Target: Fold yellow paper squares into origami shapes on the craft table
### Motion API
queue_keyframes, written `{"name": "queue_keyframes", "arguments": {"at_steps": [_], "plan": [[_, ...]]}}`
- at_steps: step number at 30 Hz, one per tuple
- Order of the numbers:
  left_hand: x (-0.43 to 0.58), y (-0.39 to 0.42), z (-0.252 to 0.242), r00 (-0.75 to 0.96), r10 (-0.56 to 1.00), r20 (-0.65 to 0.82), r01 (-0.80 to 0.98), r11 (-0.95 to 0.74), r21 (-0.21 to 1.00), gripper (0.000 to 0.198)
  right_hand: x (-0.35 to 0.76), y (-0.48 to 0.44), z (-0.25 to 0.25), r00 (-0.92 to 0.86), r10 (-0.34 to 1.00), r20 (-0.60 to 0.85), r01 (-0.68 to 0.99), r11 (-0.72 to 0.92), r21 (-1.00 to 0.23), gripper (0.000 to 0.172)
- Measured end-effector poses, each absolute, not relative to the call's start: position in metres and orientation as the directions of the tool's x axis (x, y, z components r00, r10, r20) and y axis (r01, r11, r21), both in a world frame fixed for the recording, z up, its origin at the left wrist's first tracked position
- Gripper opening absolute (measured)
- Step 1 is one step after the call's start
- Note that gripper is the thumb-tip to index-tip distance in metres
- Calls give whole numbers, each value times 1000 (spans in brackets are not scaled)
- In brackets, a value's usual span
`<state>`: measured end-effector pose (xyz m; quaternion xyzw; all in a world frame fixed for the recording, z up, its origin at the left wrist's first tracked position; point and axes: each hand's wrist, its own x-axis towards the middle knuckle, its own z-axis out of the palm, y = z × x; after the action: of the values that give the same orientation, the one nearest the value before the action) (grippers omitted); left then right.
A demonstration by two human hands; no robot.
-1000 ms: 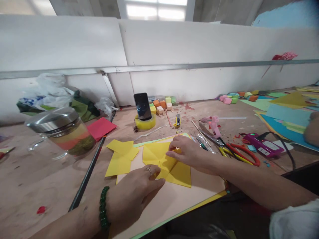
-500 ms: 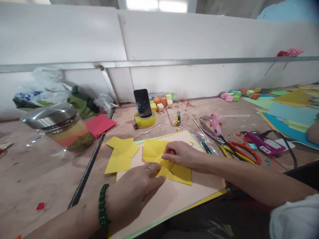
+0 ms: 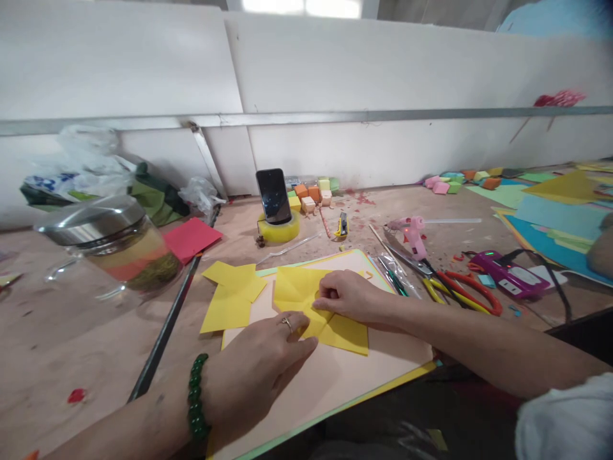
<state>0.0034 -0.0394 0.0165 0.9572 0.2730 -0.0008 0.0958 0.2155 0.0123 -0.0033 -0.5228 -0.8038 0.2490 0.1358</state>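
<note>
A folded yellow paper [image 3: 342, 331] lies on a peach sheet of card [image 3: 335, 377] in front of me. My left hand [image 3: 258, 370], with a ring and a green bead bracelet, lies flat with its fingertips pressing the paper's lower left part. My right hand [image 3: 352, 295] has its fingers curled down and pinches a fold near the paper's middle. Another yellow folded piece [image 3: 230, 295] rests just left of it, untouched.
A glass jar with a metal lid [image 3: 119, 246] stands at the left beside a red paper [image 3: 191, 237]. A phone [image 3: 272, 195] leans on a tape roll. A pink glue gun [image 3: 412, 233], scissors [image 3: 460, 291] and coloured sheets [image 3: 555, 220] lie at the right. Another person's hand [image 3: 601, 249] is at the far right edge.
My right hand has drawn back from the paper's top edge toward its middle, folding the flap down. My left hand has stayed pressed on the paper.
</note>
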Motion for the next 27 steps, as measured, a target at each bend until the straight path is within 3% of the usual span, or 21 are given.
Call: {"name": "queue_keyframes", "arguments": {"at_steps": [9,27], "plan": [[6,-35,18,903,430,23,397,-851,344,24,215,10,-1,-414,910,0,801,364,-475,16],[8,-35,23,880,474,-11,443,-814,376,20,214,11,-1,-421,907,12,801,379,-464,21]]}}
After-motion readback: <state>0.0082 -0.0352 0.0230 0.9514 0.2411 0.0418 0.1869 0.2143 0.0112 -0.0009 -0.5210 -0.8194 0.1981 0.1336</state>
